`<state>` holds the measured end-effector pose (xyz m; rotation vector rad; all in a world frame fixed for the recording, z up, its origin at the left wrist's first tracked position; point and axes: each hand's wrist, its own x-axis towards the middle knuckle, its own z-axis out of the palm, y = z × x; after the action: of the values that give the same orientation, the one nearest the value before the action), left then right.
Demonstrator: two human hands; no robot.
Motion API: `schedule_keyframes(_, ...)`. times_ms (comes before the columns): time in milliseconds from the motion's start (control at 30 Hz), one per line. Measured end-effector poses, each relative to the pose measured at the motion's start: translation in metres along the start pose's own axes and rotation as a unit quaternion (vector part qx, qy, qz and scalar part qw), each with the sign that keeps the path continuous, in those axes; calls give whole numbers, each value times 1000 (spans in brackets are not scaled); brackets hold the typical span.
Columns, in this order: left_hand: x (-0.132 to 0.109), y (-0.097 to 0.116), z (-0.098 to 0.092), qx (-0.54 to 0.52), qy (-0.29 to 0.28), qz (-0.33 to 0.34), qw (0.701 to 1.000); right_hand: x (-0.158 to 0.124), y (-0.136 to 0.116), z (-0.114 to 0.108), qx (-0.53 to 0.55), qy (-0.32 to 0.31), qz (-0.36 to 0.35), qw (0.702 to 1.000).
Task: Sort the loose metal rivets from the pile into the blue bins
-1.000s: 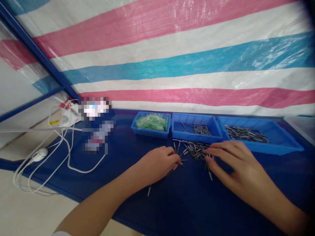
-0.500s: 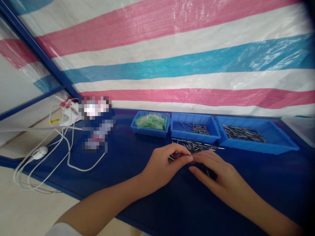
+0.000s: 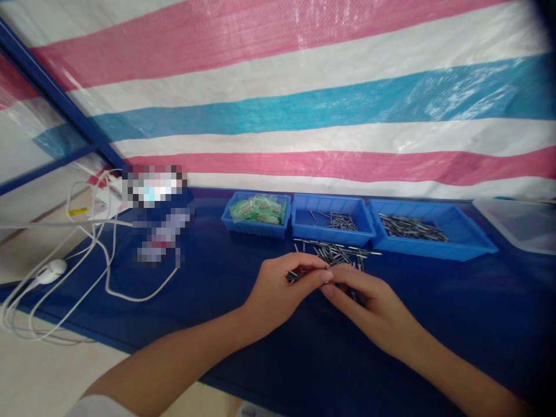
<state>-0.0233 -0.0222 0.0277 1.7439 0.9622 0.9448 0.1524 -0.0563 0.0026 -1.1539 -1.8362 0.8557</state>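
My left hand (image 3: 290, 285) and my right hand (image 3: 365, 298) meet fingertip to fingertip above the blue table. Each is closed in a pinch, thumb against forefinger. Whatever lies between the fingertips is too small and too covered to make out. Just behind and partly beneath the hands spreads a loose pile of thin metal rods (image 3: 336, 253), some longer than others. Beyond the pile, a middle blue bin (image 3: 299, 231) holds similar short metal pieces (image 3: 343, 222).
A left blue bin (image 3: 260, 230) contains green plastic packets (image 3: 256, 208). More metal rods (image 3: 412, 227) fill part of the right blue bin (image 3: 473, 238). A translucent container (image 3: 516, 226) stands at far right. White cables (image 3: 113, 278) loop over the table's left side.
My right thumb and forefinger have closed together at the left fingertips. The view has shifted slightly, so the bins and cables appear further left.
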Motion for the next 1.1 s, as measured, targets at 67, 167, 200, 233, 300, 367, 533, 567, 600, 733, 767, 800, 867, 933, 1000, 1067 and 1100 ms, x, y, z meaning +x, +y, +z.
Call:
schedule_keyframes(67, 1, 0, 0, 9, 3, 7, 1000, 0, 0, 0, 10, 2, 6, 1000)
schedule_keyframes(167, 2, 1, 0, 22, 2, 15, 1000, 0, 1, 1, 15, 15, 18, 1000)
schedule_keyframes(200, 3, 1, -1, 25, -1, 17, 1000, 0, 3, 1, 14, 25, 23, 999)
schedule_keyframes(233, 4, 0, -1, 28, -5, 20, 999, 0, 5, 0, 14, 38, 27, 999)
schedule_keyframes(300, 5, -1, -1, 35, -11, 26, 999, 1, 9, -1, 10, 68, 30, 997)
schedule_keyframes(367, 5, -3, -1, 47, -10, 37, 998, 1, 11, -4, 3, 101, 25, 995)
schedule_keyframes(533, 8, -11, -3, 111, -24, 76, 991, 3, 8, -12, -27, 113, -15, 993)
schedule_keyframes(567, 9, -12, -5, 130, -29, 93, 987, 4, 6, -13, -35, 102, -24, 994)
schedule_keyframes(600, 11, -12, -7, 152, -33, 112, 982, 4, 6, -16, -46, 98, -33, 994)
schedule_keyframes(733, 21, -10, -25, 274, -77, 156, 946, 8, 12, -37, -130, 179, -55, 974)
schedule_keyframes(767, 24, -8, -31, 309, -102, 159, 932, 9, 17, -46, -160, 215, -54, 962)
schedule_keyframes(800, 26, -6, -37, 341, -135, 162, 916, 10, 22, -56, -192, 250, -50, 948)
schedule_keyframes(867, 30, -1, -46, 395, -191, 155, 885, 13, 35, -75, -270, 309, -28, 912)
schedule_keyframes(933, 30, 3, -51, 433, -218, 129, 865, 16, 47, -89, -356, 327, 2, 875)
schedule_keyframes(1000, 27, 7, -51, 450, -231, 100, 857, 17, 54, -96, -406, 324, 21, 854)
schedule_keyframes(1067, 22, 9, -47, 458, -251, 81, 849, 17, 56, -94, -408, 323, 23, 853)
schedule_keyframes(1100, 19, 10, -44, 465, -261, 76, 842, 17, 54, -91, -399, 323, 18, 858)
